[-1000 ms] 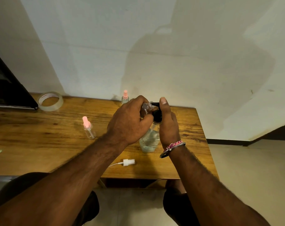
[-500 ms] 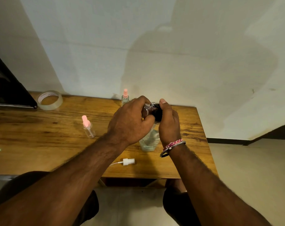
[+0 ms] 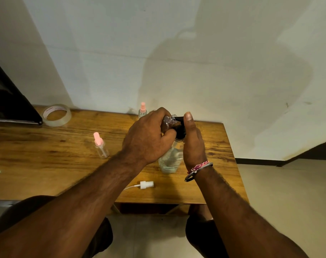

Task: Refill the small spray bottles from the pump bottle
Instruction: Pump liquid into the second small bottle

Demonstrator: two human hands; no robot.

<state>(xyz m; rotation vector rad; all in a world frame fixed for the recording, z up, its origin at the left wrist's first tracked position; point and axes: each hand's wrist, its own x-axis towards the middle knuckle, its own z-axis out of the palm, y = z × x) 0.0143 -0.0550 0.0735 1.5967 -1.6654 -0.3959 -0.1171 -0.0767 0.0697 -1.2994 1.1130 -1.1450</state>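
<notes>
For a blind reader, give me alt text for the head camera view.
The left hand tilts an uncapped small bottle to the black nozzle of a pump bottle; the right hand grips the pump on a wooden table.

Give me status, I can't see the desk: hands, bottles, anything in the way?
Left hand grips open small bottle, neck at pump spout. Right hand on pump bottle, thumb on the head. Loose sprayer lies nearby, not blocking.

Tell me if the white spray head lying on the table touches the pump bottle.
Apart. The head view shows bare wood between the white spray head and the pump bottle.
</notes>
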